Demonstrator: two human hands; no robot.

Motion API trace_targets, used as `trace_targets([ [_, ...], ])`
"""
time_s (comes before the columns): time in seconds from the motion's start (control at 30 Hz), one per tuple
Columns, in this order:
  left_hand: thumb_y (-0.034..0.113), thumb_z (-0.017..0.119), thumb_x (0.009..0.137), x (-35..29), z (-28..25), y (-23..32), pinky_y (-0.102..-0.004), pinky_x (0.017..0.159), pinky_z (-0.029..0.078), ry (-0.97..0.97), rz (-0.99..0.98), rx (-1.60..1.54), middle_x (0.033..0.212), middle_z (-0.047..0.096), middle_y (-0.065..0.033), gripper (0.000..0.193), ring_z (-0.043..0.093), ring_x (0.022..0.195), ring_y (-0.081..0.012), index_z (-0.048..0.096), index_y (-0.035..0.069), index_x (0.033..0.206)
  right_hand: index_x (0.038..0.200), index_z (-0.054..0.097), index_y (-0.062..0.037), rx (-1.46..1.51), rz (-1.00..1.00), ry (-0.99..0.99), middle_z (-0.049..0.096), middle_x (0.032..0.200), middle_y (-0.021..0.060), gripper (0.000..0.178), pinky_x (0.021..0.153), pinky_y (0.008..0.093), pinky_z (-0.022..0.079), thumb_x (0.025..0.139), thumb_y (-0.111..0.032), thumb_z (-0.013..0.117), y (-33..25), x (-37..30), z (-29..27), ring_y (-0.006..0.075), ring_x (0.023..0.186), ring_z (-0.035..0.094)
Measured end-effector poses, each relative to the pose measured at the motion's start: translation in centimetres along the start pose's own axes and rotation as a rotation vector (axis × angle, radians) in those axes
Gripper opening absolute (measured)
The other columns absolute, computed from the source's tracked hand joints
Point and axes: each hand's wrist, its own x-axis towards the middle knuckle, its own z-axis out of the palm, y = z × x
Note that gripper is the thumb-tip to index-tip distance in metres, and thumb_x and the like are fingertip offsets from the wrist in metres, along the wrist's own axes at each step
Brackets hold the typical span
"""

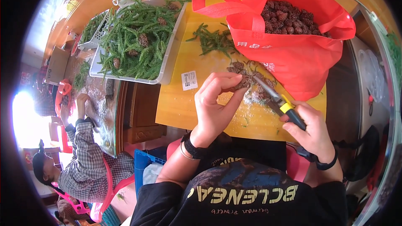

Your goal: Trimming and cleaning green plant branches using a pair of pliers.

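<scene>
My left hand [217,96] has its thumb and forefinger pinched on a brown pine cone [242,84] above the yellow table [180,113]. In my right hand [310,127] is a cutting tool with a black-and-yellow handle [289,109]. Its long grey metal blade [268,88] points up and left, with the tip close to the held cone. More brown cones [264,94] lie beneath the blade, partly covered by it. White flakes [256,97] are scattered around them. Whether the blade touches the cone is hard to make out.
A red bag [284,58] full of pine cones [287,19] stands at the back right. Green sprigs [215,39] and a white label [189,80] lie on the table. Left is a white tray [165,69] heaped with green branches; beyond sits another person in a checked shirt [86,171].
</scene>
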Motion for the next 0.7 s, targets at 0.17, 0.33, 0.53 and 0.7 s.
trace_targets([
  [0.17, -0.010, 0.061, 0.076, -0.2, -0.6, -0.4, -0.0269, 0.082, 0.047, 0.005, -0.165, -0.222, 0.102, 0.055, -0.0094, 0.026, 0.055, 0.093, -0.0137, 0.052, -0.001, 0.098, 0.080, 0.057, 0.0023, -0.018, 0.248, -0.047, 0.058, 0.077, 0.0108, 0.019, 0.062, 0.0282, 0.041, 0.076, -0.015, 0.062, 0.8, -1.1, -3.0, 0.0172, 0.066, 0.053],
  [0.33, -0.004, 0.062, 0.077, -0.7, -0.7, -1.2, -0.0266, 0.086, 0.043, -0.010, -0.302, -0.444, 0.102, 0.056, -0.0076, 0.026, 0.055, 0.094, -0.0136, 0.050, 0.002, 0.099, 0.077, 0.051, 0.0051, -0.367, 0.246, -0.075, 0.053, 0.075, 0.0198, 0.024, 0.067, 0.0410, 0.041, 0.077, -0.016, 0.062, 4.6, -2.3, -3.9, 0.0373, 0.074, 0.050],
  [0.53, -0.003, 0.063, 0.076, -1.3, -1.0, -1.5, -0.0285, 0.092, 0.041, -0.108, -0.466, -0.382, 0.096, 0.058, -0.0062, 0.023, 0.055, 0.096, -0.0127, 0.051, 0.000, 0.095, 0.083, 0.053, 0.0053, -0.452, 0.229, -0.199, 0.054, 0.082, 0.0203, 0.024, 0.074, 0.0413, 0.042, 0.074, -0.015, 0.063, 8.0, -2.9, -2.6, 0.0369, 0.083, 0.052],
  [0.7, 0.002, 0.065, 0.077, -1.8, -0.6, -1.6, -0.0257, 0.088, 0.042, -0.122, -0.570, -0.455, 0.092, 0.058, -0.0046, 0.020, 0.055, 0.094, -0.0114, 0.053, 0.001, 0.092, 0.086, 0.055, 0.0040, -0.489, 0.193, -0.237, 0.056, 0.087, 0.0195, 0.025, 0.079, 0.0407, 0.041, 0.073, -0.015, 0.064, 8.8, -2.8, -2.2, 0.0360, 0.089, 0.052],
])
